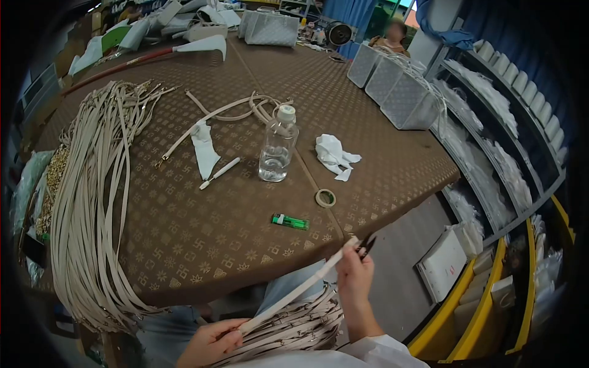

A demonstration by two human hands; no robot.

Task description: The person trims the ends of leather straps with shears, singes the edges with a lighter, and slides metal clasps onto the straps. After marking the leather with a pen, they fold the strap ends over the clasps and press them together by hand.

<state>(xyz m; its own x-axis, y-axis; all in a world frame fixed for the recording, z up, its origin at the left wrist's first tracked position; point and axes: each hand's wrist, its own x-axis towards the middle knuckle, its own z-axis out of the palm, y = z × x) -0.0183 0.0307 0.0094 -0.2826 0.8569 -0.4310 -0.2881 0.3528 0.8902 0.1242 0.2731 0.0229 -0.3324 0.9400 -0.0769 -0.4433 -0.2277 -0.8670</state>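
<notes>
A cream strap is stretched between my hands above my lap. My left hand is closed on its lower end. My right hand pinches the upper end near the table's front edge, and the dark pointed blades of small snips stick out of the same hand. A pile of similar straps with metal clasps lies across my lap under the held one. Nearest on the table are a green lighter and a roll of tape.
Many straps hang over the table's left side. A clear bottle, crumpled tissue, a white pen-like stick and loose straps lie mid-table. Grey bags stand at the far right, near a person. Shelves line the right.
</notes>
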